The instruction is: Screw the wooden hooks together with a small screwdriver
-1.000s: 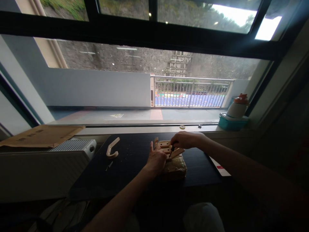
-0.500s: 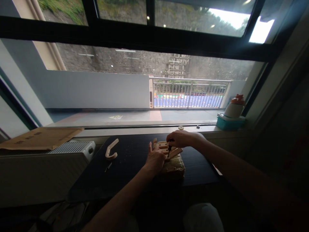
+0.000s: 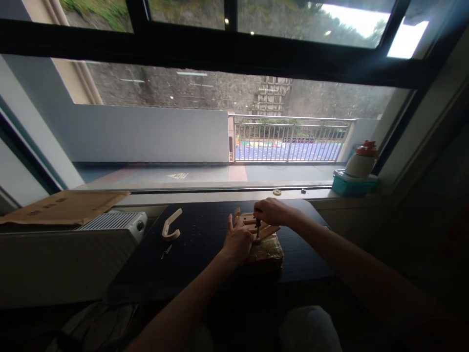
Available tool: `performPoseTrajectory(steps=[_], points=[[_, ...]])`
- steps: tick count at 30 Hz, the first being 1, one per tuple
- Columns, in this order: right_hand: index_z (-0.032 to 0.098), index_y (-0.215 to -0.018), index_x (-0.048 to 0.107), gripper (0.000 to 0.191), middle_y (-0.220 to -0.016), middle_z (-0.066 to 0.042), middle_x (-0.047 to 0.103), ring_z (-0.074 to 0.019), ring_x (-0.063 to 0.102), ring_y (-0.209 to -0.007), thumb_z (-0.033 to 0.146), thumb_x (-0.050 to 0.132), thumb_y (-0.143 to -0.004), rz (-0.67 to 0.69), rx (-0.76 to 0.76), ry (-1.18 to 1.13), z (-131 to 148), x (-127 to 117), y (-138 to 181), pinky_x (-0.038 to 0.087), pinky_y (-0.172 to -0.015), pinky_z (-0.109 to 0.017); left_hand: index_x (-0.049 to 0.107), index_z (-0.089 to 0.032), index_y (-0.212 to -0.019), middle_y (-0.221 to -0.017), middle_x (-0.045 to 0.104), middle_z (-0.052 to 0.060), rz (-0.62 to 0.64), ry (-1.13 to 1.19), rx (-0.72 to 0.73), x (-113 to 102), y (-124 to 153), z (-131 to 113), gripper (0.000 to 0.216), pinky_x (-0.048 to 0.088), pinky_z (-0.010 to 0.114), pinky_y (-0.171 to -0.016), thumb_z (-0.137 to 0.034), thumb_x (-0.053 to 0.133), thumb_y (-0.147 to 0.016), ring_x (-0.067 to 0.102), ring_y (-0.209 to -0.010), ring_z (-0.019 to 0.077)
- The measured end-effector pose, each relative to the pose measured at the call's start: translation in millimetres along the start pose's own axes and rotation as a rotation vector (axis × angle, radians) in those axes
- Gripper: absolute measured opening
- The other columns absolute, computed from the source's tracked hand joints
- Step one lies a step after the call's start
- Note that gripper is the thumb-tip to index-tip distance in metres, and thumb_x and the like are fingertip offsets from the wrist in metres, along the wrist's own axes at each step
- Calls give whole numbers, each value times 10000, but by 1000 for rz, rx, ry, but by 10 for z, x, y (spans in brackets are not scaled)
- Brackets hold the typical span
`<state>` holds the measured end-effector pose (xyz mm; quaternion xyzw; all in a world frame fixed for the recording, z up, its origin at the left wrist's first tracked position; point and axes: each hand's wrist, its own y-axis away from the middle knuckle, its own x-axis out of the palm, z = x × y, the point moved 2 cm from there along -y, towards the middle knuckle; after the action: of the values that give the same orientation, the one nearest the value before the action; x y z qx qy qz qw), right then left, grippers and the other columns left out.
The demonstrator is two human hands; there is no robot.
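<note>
On the dark tabletop [image 3: 205, 264] in front of the window, the left hand [image 3: 238, 240] lies flat with its fingers spread, pressing down on the near left side of a pale wooden assembly [image 3: 253, 226] made of several slats with holes in them. The assembly sits near the far middle of the tabletop, resting on top of a brown paper-wrapped packet [image 3: 266, 254]. The right hand [image 3: 271, 211] comes in from the right and is closed around the handle of a small dark screwdriver [image 3: 257, 227], its fingers curled tight at the top of the tool; the shaft points down, its tip on the upper face of the wood. Both hands are just beside each other, with the tool between them. Well to the left, apart from the hands, a single curved wooden hook [image 3: 171, 225] lies on the tabletop, and a small thin metal piece [image 3: 165, 251], too small to tell what it is, lies just in front of it. Further left stands a white radiator [image 3: 110, 222] with a sheet of cardboard [image 3: 64, 205] laid over it. On the window sill at the right sits a teal box [image 3: 353, 185] carrying a white container with an orange top [image 3: 362, 160].
</note>
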<state>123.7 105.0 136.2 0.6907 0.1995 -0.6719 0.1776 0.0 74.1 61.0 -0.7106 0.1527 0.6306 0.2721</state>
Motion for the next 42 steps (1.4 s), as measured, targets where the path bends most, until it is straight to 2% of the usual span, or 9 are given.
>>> performPoseTrajectory(steps=[5, 12, 20, 25, 29, 34, 42], points=[[181, -943, 646, 293, -875, -83, 674, -178, 598, -733, 333, 409, -861, 39, 37, 67, 32, -94, 71, 333, -559, -241, 700, -222, -838, -886, 645, 71, 8, -9, -9, -13, 5, -7, 283, 1, 611, -1041, -237, 418, -856, 468, -1102, 282], [204, -931, 671, 254, -864, -56, 681, -163, 588, -746, 234, 450, -808, 87, -109, 32, 10, -157, 142, 326, -585, -233, 707, -228, -824, -887, 650, 76, -1, -13, -5, 21, -2, 10, 309, 6, 605, -1044, -252, 401, -862, 436, -1145, 290], [166, -934, 655, 286, -874, -87, 672, -169, 592, -747, 288, 407, -860, 49, 6, 2, -78, -19, 89, 340, -585, -232, 688, -255, -923, -947, 657, 69, 20, 12, -18, -13, -1, -9, 291, -10, 598, -1044, -238, 407, -853, 410, -1183, 287], [166, -945, 658, 312, -907, -102, 671, -187, 600, -772, 313, 394, -866, 64, 70, 54, -41, -63, 123, 360, -601, -244, 704, -219, -832, -863, 668, 79, 25, -56, -21, -5, -5, -10, 276, 17, 607, -1039, -188, 430, -826, 476, -1104, 288], [216, -1002, 650, 287, -907, -65, 675, -181, 594, -759, 330, 450, -831, 96, 3, 47, 5, -170, 183, 353, -588, -244, 704, -214, -824, -855, 666, 81, 13, -45, -11, -18, -1, -18, 268, 34, 611, -1035, -201, 436, -829, 466, -1118, 292], [203, -940, 665, 254, -871, -58, 676, -166, 586, -751, 246, 447, -818, 115, -81, 35, 21, -180, 164, 341, -589, -235, 706, -206, -812, -862, 657, 83, 10, -36, -24, -31, 0, -24, 264, 35, 609, -1039, -212, 442, -828, 452, -1132, 296], [146, -938, 650, 301, -891, -111, 672, -196, 601, -770, 304, 409, -848, 42, 30, 42, -32, -15, 76, 369, -600, -250, 695, -246, -856, -910, 657, 65, -10, 24, -5, 0, -6, -7, 290, 22, 623, -1032, -273, 406, -860, 428, -1167, 302]])
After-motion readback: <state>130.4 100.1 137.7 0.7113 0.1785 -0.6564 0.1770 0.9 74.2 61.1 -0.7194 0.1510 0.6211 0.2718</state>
